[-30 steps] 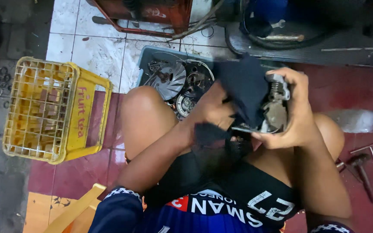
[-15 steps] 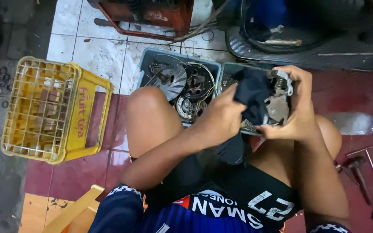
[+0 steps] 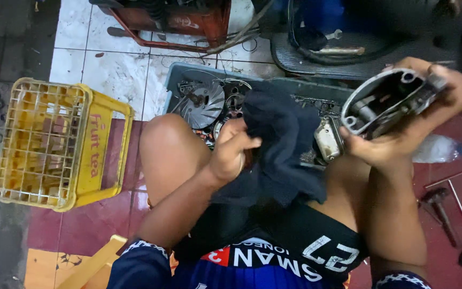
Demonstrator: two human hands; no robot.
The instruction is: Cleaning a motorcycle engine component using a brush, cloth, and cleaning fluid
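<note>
I sit with both knees up. My left hand (image 3: 233, 152) grips a dark cloth (image 3: 282, 144) that hangs between my knees. My right hand (image 3: 402, 123) holds a grey metal engine cover (image 3: 386, 99) up at the right, its hollow inner side turned toward me. The cloth and the cover are apart. Below them on the floor stands a dark tray (image 3: 180, 75) with a finned metal disc (image 3: 204, 101) and other engine parts, partly hidden by the cloth and my hands.
A yellow plastic crate (image 3: 60, 144) stands at the left on the tiled floor. A red metal frame (image 3: 188, 24) and a dark machine with hoses (image 3: 338, 43) lie beyond the tray. Metal hand tools (image 3: 445, 200) and a plastic bottle (image 3: 445, 150) sit at the right.
My right hand has lifted the engine cover up and to the right, away from the cloth. My left hand has drawn the cloth down off the cover, toward the middle.
</note>
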